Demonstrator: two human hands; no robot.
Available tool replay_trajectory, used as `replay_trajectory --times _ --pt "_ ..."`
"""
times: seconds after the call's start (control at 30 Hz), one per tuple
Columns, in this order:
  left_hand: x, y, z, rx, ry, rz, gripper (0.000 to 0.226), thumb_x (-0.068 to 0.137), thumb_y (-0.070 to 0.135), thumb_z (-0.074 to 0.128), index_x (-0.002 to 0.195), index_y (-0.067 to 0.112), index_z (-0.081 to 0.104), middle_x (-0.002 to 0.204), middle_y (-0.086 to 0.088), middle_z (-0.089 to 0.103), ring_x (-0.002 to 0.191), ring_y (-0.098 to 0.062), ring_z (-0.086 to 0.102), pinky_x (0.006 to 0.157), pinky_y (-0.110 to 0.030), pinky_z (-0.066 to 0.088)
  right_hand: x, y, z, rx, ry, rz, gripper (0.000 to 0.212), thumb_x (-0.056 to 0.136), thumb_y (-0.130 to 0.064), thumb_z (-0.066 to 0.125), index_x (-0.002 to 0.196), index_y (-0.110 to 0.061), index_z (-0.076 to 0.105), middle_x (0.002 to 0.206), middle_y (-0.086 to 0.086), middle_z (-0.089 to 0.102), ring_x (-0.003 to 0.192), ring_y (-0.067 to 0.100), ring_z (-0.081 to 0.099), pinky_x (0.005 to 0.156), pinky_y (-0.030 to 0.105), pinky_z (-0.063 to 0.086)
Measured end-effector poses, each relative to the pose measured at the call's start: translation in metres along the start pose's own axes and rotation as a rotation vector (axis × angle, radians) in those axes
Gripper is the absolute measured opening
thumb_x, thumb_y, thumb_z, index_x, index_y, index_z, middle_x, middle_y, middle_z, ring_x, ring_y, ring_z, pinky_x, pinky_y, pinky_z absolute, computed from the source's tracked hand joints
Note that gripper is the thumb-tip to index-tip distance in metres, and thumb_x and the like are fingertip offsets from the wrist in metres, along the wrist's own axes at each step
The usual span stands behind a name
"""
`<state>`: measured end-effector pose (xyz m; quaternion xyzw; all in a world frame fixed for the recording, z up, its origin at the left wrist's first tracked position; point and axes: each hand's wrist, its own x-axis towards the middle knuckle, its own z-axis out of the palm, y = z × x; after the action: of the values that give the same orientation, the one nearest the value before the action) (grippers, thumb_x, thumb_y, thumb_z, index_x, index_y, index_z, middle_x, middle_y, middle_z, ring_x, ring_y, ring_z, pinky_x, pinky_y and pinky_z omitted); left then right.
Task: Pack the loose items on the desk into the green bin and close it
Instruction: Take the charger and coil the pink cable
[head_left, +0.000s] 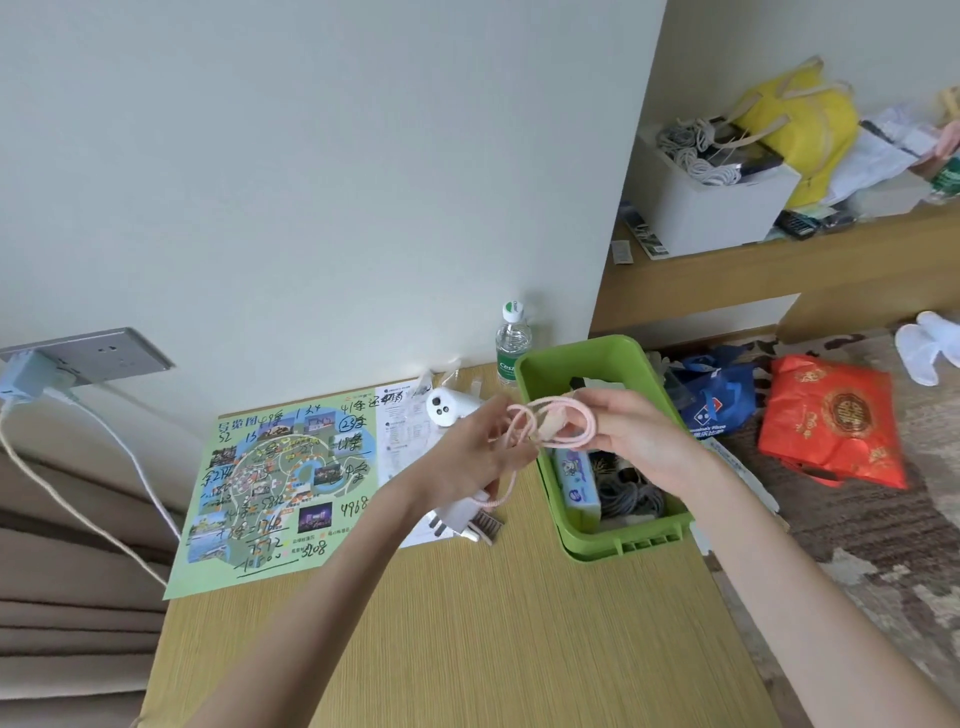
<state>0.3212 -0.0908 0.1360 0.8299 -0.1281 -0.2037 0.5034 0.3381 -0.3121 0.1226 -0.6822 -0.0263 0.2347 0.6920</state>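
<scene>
The open green bin (540, 374) stands on the right side of the wooden desk (457, 623). Inside it lie a tissue pack (574, 480) and coiled grey cables (626, 493). A looped pink cable (535, 423) is held above the bin's left edge by both hands. My left hand (467, 452) pinches one side of the loops; my right hand (639, 431) grips the other. The cable hangs down to a white plug adapter (460, 517), which dangles under my left hand. A small white device (449, 408) lies on the desk behind my left hand.
A green printed map with handwriting (275, 483) covers the desk's left part, white papers (405, 431) beside it. A water bottle (511, 345) stands behind the bin. A wall socket with a charger (31, 376) is at left. Bags lie on the floor at right.
</scene>
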Motion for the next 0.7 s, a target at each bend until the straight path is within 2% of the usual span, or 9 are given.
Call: replay_trajectory --times 0.07,0.17,0.23,0.37,0.47,0.53,0.6,0.63,0.7 --pt "0.013 0.004 0.005 0.031 -0.020 -0.001 0.018 0.092 0.019 0.062 0.106 0.016 0.052 0.085 0.002 0.067 0.070 -0.013 0.059 0.070 -0.031 0.048 0.000 -0.003 -0.025 0.020 0.145 0.014 0.022 0.097 -0.013 0.055 0.111 -0.001 0.068 0.109 0.014 0.073 0.099 0.024 0.070 0.081 0.029 0.058" --pt "0.036 0.011 0.014 0.084 -0.034 0.000 0.010 0.094 0.017 0.056 0.101 0.011 0.051 0.076 -0.003 0.064 0.062 -0.016 0.057 0.061 -0.037 0.050 0.002 -0.009 -0.054 0.012 0.329 0.009 0.023 0.099 -0.008 0.051 0.111 0.007 0.063 0.104 0.020 0.072 0.086 0.023 0.074 0.071 0.026 0.059" --pt "0.056 0.017 0.020 0.111 -0.022 0.004 0.008 0.096 0.017 0.054 0.099 0.010 0.053 0.078 -0.006 0.063 0.065 -0.018 0.061 0.063 -0.038 0.053 0.006 -0.012 -0.063 -0.019 0.468 -0.042 0.019 0.098 -0.004 0.050 0.109 0.006 0.062 0.101 0.019 0.072 0.077 0.017 0.074 0.066 0.025 0.059" --pt "0.096 0.024 0.032 0.225 0.067 -0.012 0.014 0.098 0.018 0.047 0.106 0.008 0.053 0.076 -0.003 0.058 0.066 -0.022 0.056 0.063 -0.039 0.049 0.007 -0.010 -0.075 -0.367 0.743 -0.200 0.011 0.093 -0.005 0.056 0.099 -0.004 0.065 0.091 0.010 0.073 0.078 0.017 0.071 0.073 0.038 0.058" --pt "0.121 0.025 0.038 0.415 0.182 0.004 0.017 0.101 0.022 0.039 0.110 0.012 0.048 0.072 -0.005 0.061 0.062 -0.028 0.058 0.059 -0.040 0.049 -0.002 0.002 -0.081 -0.702 0.717 -0.249 0.003 0.088 -0.014 0.064 0.090 -0.015 0.065 0.084 -0.002 0.070 0.082 0.018 0.067 0.070 0.038 0.054" --pt "0.136 0.024 0.044 0.469 0.252 0.011 0.018 0.102 0.024 0.034 0.111 0.013 0.046 0.077 -0.011 0.065 0.064 -0.033 0.063 0.056 -0.042 0.050 -0.003 0.014 -0.079 -0.855 0.700 -0.273 0.005 0.087 -0.016 0.066 0.088 -0.016 0.061 0.079 -0.004 0.067 0.074 0.018 0.064 0.061 0.037 0.053" --pt "0.149 0.020 0.054 0.566 0.293 -0.006 0.021 0.103 0.025 0.029 0.111 0.011 0.043 0.079 -0.012 0.065 0.062 -0.033 0.061 0.050 -0.038 0.044 0.002 0.024 -0.076 -1.002 0.703 -0.293 0.011 0.086 -0.015 0.067 0.085 -0.015 0.056 0.073 -0.003 0.062 0.066 0.018 0.059 0.051 0.031 0.045" --pt "0.154 0.017 0.060 0.654 0.299 -0.007 0.021 0.104 0.024 0.028 0.112 0.011 0.042 0.079 -0.011 0.064 0.060 -0.031 0.058 0.048 -0.035 0.040 0.006 0.028 -0.075 -1.088 0.707 -0.284 0.013 0.086 -0.015 0.068 0.084 -0.014 0.055 0.071 -0.003 0.059 0.064 0.018 0.054 0.053 0.027 0.040" --pt "0.161 0.010 0.072 0.847 0.296 0.025 0.020 0.105 0.019 0.029 0.114 0.009 0.044 0.081 -0.008 0.059 0.058 -0.027 0.053 0.047 -0.036 0.039 0.013 0.036 -0.071 -1.248 0.702 -0.240 0.013 0.086 -0.014 0.068 0.087 -0.013 0.055 0.071 -0.002 0.057 0.069 0.018 0.050 0.068 0.030 0.041"
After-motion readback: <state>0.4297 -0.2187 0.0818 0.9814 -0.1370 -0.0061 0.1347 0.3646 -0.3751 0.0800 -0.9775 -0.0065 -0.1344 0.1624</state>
